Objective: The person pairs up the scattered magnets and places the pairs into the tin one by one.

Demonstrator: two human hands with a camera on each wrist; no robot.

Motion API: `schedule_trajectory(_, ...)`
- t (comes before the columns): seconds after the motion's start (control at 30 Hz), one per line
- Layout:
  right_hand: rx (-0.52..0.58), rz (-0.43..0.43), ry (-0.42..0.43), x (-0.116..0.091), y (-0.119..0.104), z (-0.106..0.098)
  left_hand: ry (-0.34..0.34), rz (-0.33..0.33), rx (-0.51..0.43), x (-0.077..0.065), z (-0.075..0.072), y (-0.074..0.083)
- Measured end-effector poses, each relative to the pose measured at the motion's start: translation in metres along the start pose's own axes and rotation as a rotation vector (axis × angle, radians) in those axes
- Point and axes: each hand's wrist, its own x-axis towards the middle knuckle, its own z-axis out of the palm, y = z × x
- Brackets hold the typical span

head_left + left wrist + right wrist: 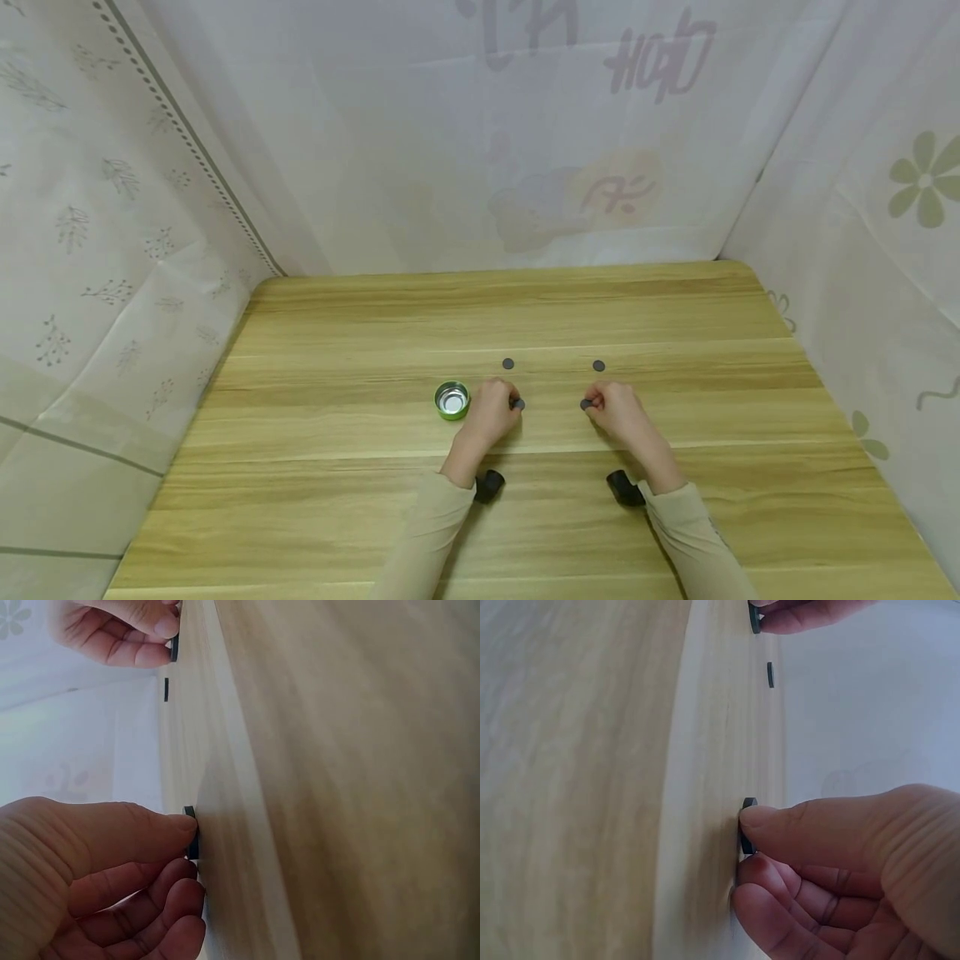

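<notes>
- Three cloth walls [375,167] are bordering your space: one along the far edge, one on each side.
- The wooden table [337,517] is giving you broad stretches of wood toward its left, right and far edges; a narrower gap is lying between your hands.
- Two forearms are extending from the near side and leaning inward, the left sleeve [427,533] and right sleeve [693,533] ending at the wrists.
- Your left hand [491,412] is pinching one held disc [519,404] between thumb and fingers, the other fingers curling beside it.
- Your right hand [621,412] is mirroring that pose — thumb and fingers are pinching a second held disc [587,403].
- One green tin [452,416] is standing upright, open side up, just left of your left hand.
- Two black wrist devices, left [490,487] and right [626,488], are sitting at the wrists' inner sides.
- Four dark discs are showing in all: your two held ones, plus a far left disc [508,363] and a far right disc [598,365] — both lying flat beyond your hands, spaced slightly wider than the held pair.
</notes>
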Motion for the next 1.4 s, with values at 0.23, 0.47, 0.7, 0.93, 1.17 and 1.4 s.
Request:
schedule_trajectory(0.23,0.02,0.01,-0.008,0.001,-0.002,0.003,-0.001,0.0,0.009,0.001,0.001,0.001)
schedule_trajectory(0.47,0.009,0.004,-0.016,0.003,-0.005,0.005,-0.002,0.002,-0.008,0.002,0.003,0.003)
schedule_trajectory(0.7,0.016,-0.019,-0.016,0.005,-0.008,0.005,0.0,0.007,0.017,0.002,0.006,0.006)
schedule_trajectory(0.93,0.031,-0.018,-0.024,0.005,-0.01,0.008,0.017,0.019,0.029,0.002,0.007,0.006)
schedule_trajectory(1.17,0.03,-0.018,-0.023,0.006,-0.01,0.011,0.019,0.02,0.014,0.002,0.007,0.008)
schedule_trajectory(1.4,0.044,-0.014,-0.028,0.007,-0.013,0.013,0.01,0.015,0.012,0.003,0.006,0.01)
